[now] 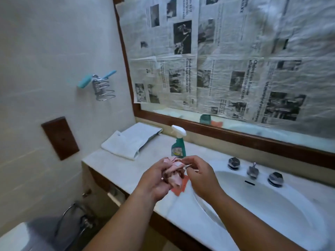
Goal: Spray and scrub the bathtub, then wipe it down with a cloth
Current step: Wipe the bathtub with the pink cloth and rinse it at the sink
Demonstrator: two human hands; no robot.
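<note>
I hold a crumpled pink cloth (173, 173) above the marble counter (116, 165). My left hand (155, 180) grips the bunched cloth from the left. My right hand (199, 175) pinches its upper right edge with thumb and fingers. An orange piece (181, 188), a cloth or sponge, shows just under the pink cloth near the basin rim. A green spray bottle (178, 144) with a white trigger head stands upright on the counter right behind my hands. The bathtub is not in view.
A white basin (272, 205) with chrome taps (252, 171) lies to the right. Folded white towels (130, 140) sit at the counter's back left. Newspaper covers the mirror (235, 60). A wire holder (102, 88) hangs on the wall. A toilet tank (20, 238) and hose are at lower left.
</note>
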